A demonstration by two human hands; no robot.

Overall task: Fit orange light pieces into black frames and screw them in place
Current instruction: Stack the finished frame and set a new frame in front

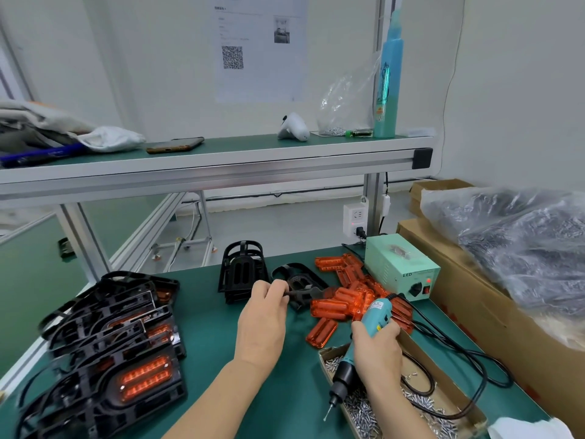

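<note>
Left hand (264,315) reached forward, back up, fingers curled, pinching edge of black frame (300,282). Left forearm bare, angled in from bottom centre. Right hand (376,346) wrapped round electric screwdriver (376,312), knuckles up, bit pointing down-left. Right forearm enters bottom right.

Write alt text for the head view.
A person's left hand pinches a black frame beside a pile of orange light pieces, while the right hand grips a teal electric screwdriver over a box of screws.
</note>
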